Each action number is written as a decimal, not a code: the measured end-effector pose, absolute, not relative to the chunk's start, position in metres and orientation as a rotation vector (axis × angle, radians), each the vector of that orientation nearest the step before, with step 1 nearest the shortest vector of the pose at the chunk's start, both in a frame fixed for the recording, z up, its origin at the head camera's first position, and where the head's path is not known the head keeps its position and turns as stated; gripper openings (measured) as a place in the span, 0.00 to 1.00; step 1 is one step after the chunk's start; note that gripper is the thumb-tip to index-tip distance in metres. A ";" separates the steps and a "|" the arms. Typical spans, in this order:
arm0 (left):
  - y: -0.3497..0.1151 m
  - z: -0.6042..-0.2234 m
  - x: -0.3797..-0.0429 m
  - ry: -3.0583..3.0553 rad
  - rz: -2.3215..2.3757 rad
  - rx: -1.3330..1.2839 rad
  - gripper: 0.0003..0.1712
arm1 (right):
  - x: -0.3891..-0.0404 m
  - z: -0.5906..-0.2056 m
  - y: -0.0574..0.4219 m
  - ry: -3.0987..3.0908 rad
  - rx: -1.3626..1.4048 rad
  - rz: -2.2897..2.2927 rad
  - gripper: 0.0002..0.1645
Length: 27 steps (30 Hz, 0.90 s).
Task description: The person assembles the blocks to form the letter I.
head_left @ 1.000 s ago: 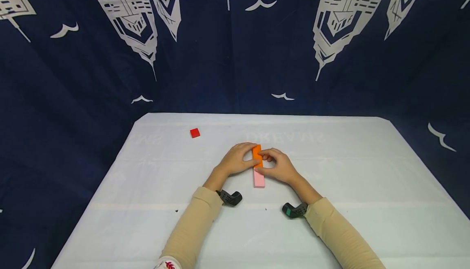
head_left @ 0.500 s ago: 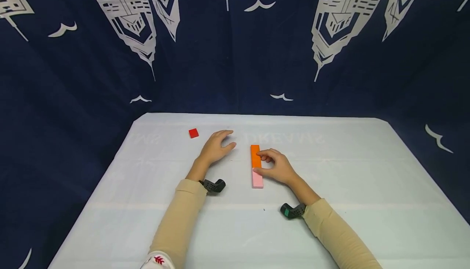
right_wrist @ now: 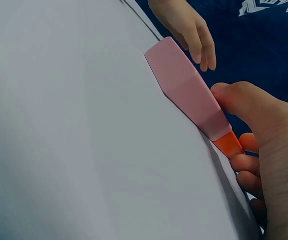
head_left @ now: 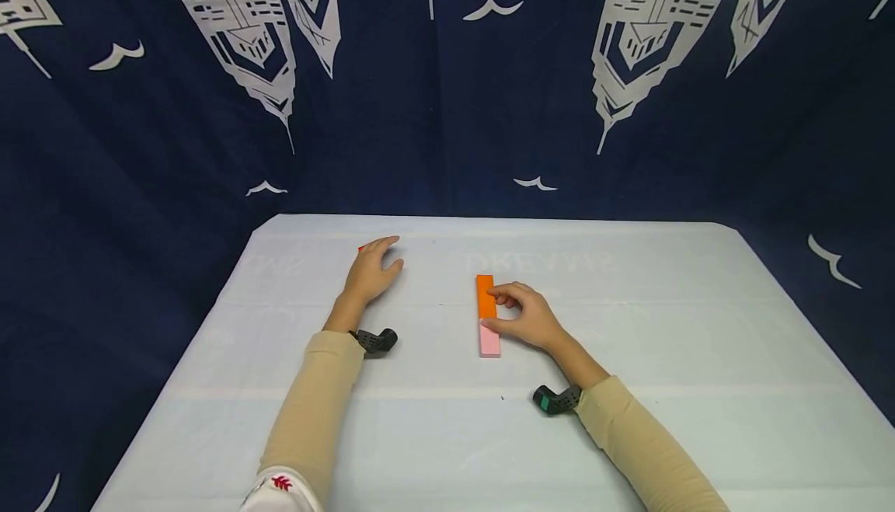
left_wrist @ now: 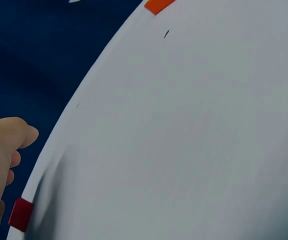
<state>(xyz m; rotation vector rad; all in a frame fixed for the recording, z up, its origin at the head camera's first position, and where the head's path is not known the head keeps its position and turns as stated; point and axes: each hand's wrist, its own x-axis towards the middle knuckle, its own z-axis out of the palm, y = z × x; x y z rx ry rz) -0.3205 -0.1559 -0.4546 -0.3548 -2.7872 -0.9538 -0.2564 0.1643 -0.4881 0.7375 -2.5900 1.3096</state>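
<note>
An orange block and a pink block lie end to end in one line near the middle of the table. From their right side my right hand touches them, the index finger at the orange block and the thumb near the joint; its other fingers are bent. My left hand is over the far left of the table, fingers loosely extended with nothing held. It covers most of a small red block, which also shows below the hand in the left wrist view. Whether the hand touches this block cannot be told.
A white cloth covers the table. Behind its far edge hangs a dark blue curtain with white printed buildings and birds. Each wrist wears a black camera mount, the left one and the right one. A tiny dark speck lies on the cloth.
My left hand has let go of the orange block and moved left and away from me to the red block. My right hand has stayed at the two joined-up blocks.
</note>
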 end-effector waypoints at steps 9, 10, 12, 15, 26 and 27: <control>-0.175 -0.461 -0.326 -2.733 -0.972 -0.228 0.29 | -0.257 -0.489 0.164 -2.588 0.742 1.308 0.30; -0.176 -0.461 -0.326 -2.734 -0.977 -0.210 0.28 | -0.257 -0.489 0.164 -2.589 0.743 1.308 0.30; -0.179 -0.461 -0.327 -2.747 -0.970 -0.179 0.28 | -0.257 -0.489 0.164 -2.592 0.740 1.311 0.30; -0.182 -0.464 -0.329 -2.760 -0.950 -0.146 0.27 | -0.257 -0.489 0.164 -2.589 0.739 1.315 0.30; -0.186 -0.470 -0.330 -2.735 -0.908 -0.082 0.23 | -0.255 -0.488 0.164 -2.598 0.726 1.313 0.30; -0.186 -0.470 -0.330 -2.728 -0.909 -0.077 0.23 | -0.255 -0.489 0.164 -2.595 0.727 1.316 0.30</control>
